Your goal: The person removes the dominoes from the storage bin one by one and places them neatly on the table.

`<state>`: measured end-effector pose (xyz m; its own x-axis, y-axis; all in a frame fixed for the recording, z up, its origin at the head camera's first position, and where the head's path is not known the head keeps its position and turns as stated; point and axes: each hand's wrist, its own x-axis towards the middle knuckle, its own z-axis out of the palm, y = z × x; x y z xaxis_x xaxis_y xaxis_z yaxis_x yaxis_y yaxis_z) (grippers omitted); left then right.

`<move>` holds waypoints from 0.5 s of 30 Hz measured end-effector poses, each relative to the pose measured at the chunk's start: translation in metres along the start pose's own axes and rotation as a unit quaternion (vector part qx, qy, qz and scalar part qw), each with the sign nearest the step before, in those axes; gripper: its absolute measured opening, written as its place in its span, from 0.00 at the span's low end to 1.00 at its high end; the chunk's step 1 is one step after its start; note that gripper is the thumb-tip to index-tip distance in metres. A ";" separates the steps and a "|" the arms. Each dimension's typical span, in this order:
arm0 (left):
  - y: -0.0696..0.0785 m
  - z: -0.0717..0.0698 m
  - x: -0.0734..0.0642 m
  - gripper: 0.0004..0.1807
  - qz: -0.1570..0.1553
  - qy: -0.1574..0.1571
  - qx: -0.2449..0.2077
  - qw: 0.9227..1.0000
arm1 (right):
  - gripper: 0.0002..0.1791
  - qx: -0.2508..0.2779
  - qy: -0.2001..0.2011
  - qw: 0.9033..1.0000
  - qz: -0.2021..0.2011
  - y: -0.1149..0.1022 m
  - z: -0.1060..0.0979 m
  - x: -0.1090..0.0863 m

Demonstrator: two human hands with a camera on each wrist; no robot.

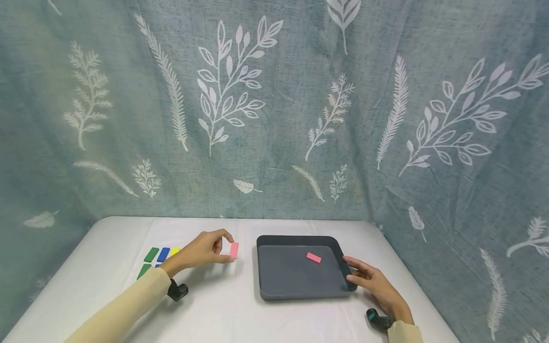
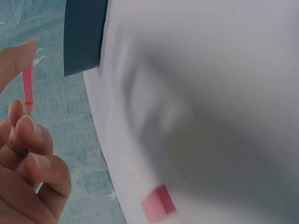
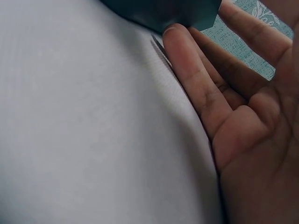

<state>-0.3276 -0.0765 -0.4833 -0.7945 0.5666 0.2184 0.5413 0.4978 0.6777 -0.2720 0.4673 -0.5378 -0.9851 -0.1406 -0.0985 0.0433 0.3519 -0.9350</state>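
My left hand (image 1: 205, 250) pinches a small flat pink block (image 1: 233, 250) upright between thumb and fingertips, raised over the white table left of the tray. Seen from the left wrist, that block (image 2: 28, 84) shows its narrow edge. A dark grey tray (image 1: 296, 281) stands at mid-table with another pink block (image 1: 314, 257) lying flat inside, toward its back right. At the tray's right wall rests my right hand (image 1: 377, 285), its fingers fairly straight and touching the rim. The right wrist view shows those fingers (image 3: 184, 56) against the tray's outer side (image 3: 163, 14).
Left of the left hand lie green blocks (image 1: 151, 254), blue blocks (image 1: 163, 254) and a yellow block (image 1: 174, 250), partly hidden by the forearm. In the left wrist view a pink block (image 2: 158, 204) is on the table. A patterned curtain (image 1: 274, 143) surrounds the table.
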 end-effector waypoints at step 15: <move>-0.011 -0.018 -0.045 0.22 -0.009 0.012 -0.009 1.000 | 0.37 0.000 -0.001 1.000 0.000 0.002 0.003 0.000</move>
<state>-0.3031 -0.1196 -0.4881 -0.8107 0.5412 0.2235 0.5223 0.4960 0.6937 -0.2717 0.4656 -0.5407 -0.9848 -0.1430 -0.0988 0.0428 0.3515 -0.9352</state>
